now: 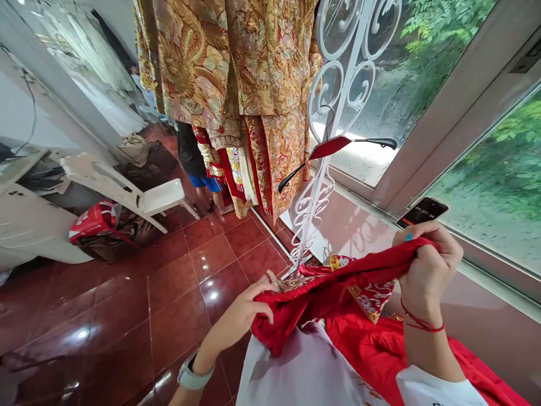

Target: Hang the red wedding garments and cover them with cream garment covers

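Between my hands stretches the edge of a red garment (304, 304) with gold and silver embroidery. My left hand (249, 310) grips its left end, thumb and fingers closed on the cloth. The opposite end is gathered in my right hand (431, 259), which is closed around the fabric. Glossy red cloth (367, 338) spreads below across my lap, beside white fabric (287, 366). Beyond my hands, a black clothes hanger (332, 148) with a red middle hangs tilted on a white scrolled metal rack (315, 197).
Gold embroidered robes (253, 67) hang ahead; a person's legs (211, 194) show behind them. To the left stand a white plastic chair (160, 197) and a red bag (95, 220). A phone (422, 211) showing a timer leans by the window at right.
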Motion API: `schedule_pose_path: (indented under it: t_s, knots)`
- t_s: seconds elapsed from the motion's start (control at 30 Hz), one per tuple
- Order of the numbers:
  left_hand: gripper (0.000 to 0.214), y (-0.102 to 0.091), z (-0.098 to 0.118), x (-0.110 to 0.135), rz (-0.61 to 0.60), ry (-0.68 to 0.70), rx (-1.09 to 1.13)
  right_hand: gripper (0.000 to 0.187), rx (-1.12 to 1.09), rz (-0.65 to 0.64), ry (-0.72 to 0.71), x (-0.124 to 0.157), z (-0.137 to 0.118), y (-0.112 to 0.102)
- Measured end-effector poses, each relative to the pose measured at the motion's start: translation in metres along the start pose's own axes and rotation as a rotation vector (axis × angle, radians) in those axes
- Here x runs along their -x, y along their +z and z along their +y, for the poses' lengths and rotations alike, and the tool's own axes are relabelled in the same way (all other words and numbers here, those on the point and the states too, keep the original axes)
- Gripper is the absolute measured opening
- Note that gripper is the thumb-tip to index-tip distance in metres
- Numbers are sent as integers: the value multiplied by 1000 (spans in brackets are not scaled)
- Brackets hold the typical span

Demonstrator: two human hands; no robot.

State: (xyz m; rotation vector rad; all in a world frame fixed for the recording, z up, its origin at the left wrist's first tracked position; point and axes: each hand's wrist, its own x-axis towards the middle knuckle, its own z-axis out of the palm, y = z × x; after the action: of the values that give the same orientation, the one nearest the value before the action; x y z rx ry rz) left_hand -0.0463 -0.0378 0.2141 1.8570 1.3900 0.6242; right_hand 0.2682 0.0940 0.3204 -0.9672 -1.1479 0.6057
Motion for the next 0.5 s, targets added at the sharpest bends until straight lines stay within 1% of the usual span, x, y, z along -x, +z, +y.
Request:
schedule_pose_path:
  t_s: [0.03, 0.07, 0.1, 0.13, 0.23, 0.3, 0.33, 0.4, 0.43, 0.5]
  knots:
    - [54, 13, 0, 1, -12, -28, -49, 13, -127, -18, 33, 0, -10, 4]
    - [60, 29, -2, 0, 4, -64, -86, 15, -236, -41, 59, 1, -19, 8]
    - [63, 47, -5, -3, 47, -104, -109, 16, -309, -69, 78, 3, -26, 11]
    - [62, 66, -9, -7, 111, -145, -117, 17, -333, -111, 93, 5, -32, 13]
    - [50, 120, -24, -31, 327, -264, -112, 23, -303, -210, 110, 15, -42, 18]
    - [46, 146, -36, -48, 433, -315, -131, 26, -299, -273, 132, 20, -45, 20]
    - [45, 153, -42, -56, 463, -320, -146, 25, -316, -298, 144, 22, -46, 21]
    - [46, 158, -53, -68, 475, -308, -176, 23, -364, -329, 171, 23, -45, 20]
    - [50, 155, -57, -72, 457, -301, -187, 22, -382, -332, 179, 23, -45, 19]
    - [60, 141, -63, -76, 397, -310, -208, 19, -374, -292, 167, 19, -40, 13]
